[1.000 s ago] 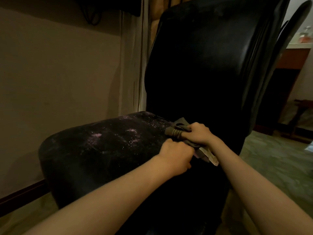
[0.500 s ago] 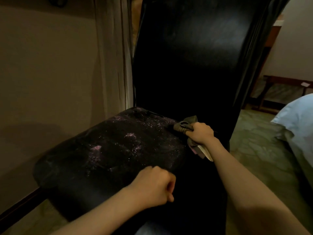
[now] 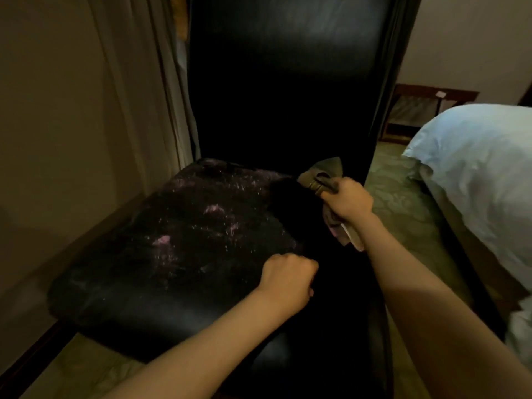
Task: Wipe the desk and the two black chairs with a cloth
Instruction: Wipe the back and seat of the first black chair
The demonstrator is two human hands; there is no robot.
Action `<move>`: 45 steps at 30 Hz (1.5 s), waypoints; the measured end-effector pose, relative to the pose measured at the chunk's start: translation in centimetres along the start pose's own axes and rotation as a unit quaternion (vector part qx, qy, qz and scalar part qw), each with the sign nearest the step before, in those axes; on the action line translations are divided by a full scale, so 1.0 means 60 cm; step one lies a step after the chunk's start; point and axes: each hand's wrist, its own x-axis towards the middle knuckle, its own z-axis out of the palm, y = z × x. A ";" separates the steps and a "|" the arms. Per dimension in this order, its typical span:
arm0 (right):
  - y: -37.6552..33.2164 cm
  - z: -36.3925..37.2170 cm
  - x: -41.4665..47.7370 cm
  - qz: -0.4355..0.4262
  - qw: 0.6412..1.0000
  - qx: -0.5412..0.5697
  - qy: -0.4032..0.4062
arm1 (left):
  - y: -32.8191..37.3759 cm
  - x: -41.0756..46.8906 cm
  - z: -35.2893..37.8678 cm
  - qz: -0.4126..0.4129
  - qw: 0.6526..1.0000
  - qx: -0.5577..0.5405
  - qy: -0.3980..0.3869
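The seat (image 3: 172, 254) lies open from above, hemmed by backrest (image 3: 288, 96) behind and wall (image 3: 57, 110) left; floor (image 3: 403, 220) separates it from the bed (image 3: 475, 168).

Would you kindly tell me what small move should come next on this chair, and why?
Probably draw the cloth leftward across the seat: the right hand grips it at the seat's back right corner, and pale dusty specks cover the seat's middle.
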 end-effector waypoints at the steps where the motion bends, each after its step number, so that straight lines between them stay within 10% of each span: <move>1: 0.009 0.004 -0.007 0.007 0.999 -0.015 -0.028 | -0.001 -0.003 0.000 -0.007 1.000 -0.030 0.000; 13: -0.105 0.039 -0.084 -0.141 0.973 0.072 -0.167 | 0.029 -0.009 0.000 -0.134 0.990 -0.048 0.002; 19: -0.047 0.011 -0.049 -0.067 0.996 0.052 -0.036 | 0.040 -0.011 -0.011 -0.158 0.983 -0.087 -0.018; 28: -0.048 0.050 -0.042 -0.068 0.994 -0.075 -0.050 | -0.027 -0.028 -0.025 -0.127 0.987 -0.055 0.078; 37: -0.038 0.064 -0.041 -0.049 0.995 -0.086 0.002 | -0.259 -0.157 -0.037 -0.444 0.843 -0.116 0.282; 45: -0.086 0.064 -0.054 -0.057 0.978 -0.200 -0.004 | -0.337 -0.219 -0.012 -0.553 0.799 -0.129 0.198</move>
